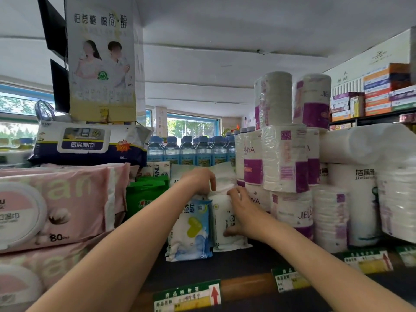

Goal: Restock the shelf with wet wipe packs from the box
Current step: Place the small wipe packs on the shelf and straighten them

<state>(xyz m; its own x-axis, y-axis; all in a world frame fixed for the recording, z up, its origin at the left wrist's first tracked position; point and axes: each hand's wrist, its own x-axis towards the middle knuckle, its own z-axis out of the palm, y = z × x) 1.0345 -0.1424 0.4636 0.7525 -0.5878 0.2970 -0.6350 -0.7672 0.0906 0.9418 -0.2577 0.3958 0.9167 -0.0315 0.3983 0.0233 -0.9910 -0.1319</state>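
Note:
Two wet wipe packs stand upright side by side on the dark shelf [258, 257]: a blue-and-white pack [191, 230] on the left and a white pack [225, 219] on the right. My left hand [200, 179] reaches over the top of the packs, fingers curled down on the white pack's upper edge. My right hand [242, 210] grips the white pack's right side, thumb low on its front. More white packs [222, 174] stand behind them. The box is out of view.
Large pink wipe packs [56, 208] are stacked at left under a navy kitchen-wipe pack [90, 145]. Green packs [146, 194] sit behind. Toilet paper rolls [286, 158] tower at right. Water bottles [191, 149] line the back. Price tags [186, 296] edge the shelf.

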